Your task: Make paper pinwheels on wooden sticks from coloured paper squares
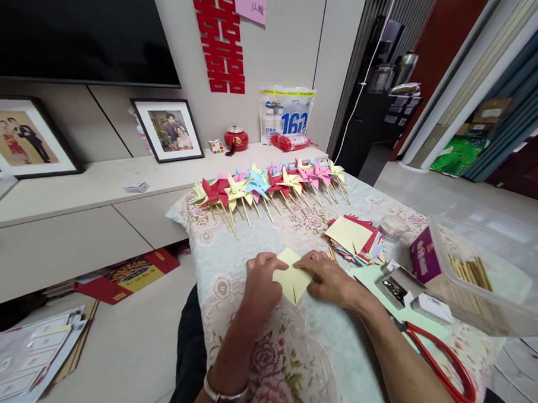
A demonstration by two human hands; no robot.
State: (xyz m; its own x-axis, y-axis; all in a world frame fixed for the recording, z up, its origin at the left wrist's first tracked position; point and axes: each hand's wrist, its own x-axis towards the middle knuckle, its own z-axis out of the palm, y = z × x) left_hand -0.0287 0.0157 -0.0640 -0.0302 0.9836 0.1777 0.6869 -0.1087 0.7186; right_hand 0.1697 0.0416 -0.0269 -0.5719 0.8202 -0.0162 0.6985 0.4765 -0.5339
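On our floral cloth (231,256) lie pinwheels (276,183); nearer us, our right hand (326,276) and left hand (264,278), fingers curled, touch the yellow paper (291,281) lying flat between them; whether either pinches it, we cannot tell.

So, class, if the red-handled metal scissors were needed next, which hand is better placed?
The right hand, probably: the red-handled metal scissors lie beside its forearm. The left hand is farther away, across the pale yellow paper square; both hands are on that paper.
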